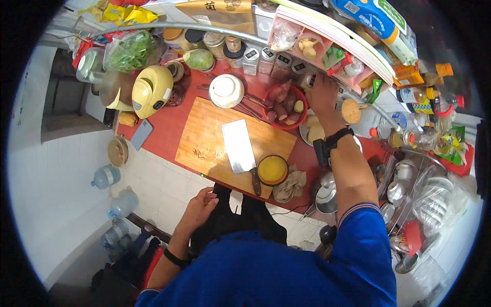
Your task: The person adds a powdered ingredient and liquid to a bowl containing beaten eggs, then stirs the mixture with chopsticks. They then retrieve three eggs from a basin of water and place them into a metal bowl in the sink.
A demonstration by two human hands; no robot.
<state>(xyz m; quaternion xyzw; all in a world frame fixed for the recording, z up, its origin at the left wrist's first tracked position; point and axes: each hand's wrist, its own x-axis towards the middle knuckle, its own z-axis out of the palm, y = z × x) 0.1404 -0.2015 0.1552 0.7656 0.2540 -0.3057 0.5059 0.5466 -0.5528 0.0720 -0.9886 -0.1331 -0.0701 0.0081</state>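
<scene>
Near the far edge of the desk (168,127), toward its right corner, a small clear jar (310,80) with a dark label stands at the end of a row of similar shakers (267,60); its long axis looks close to upright, its top facing up, though fingers cover part of it. The right hand (323,96) reaches over it from the near side, fingers pointing to the far edge; whether they grip the jar or merely touch it, I cannot tell. The left hand (199,209) hangs off the near edge, loosely spread, fingers a little bent, with nothing visible in it. On the pale wooden cutting board (202,128), which reaches the near edge, lies a broad steel cleaver (238,146), its blade toward the far edge and its dark handle angled to the near right. Beside the handle sit a round, yellow-centred dish (272,169) with a dark rim and a crumpled cloth (290,185). Behind the board, a glossy red bowl (306,108) holds rough reddish tubers (280,110), near a smooth white round dish (226,89). The desk is red; below it runs a pale tiled floor (158,176), beside a white wall (30,153).
</scene>
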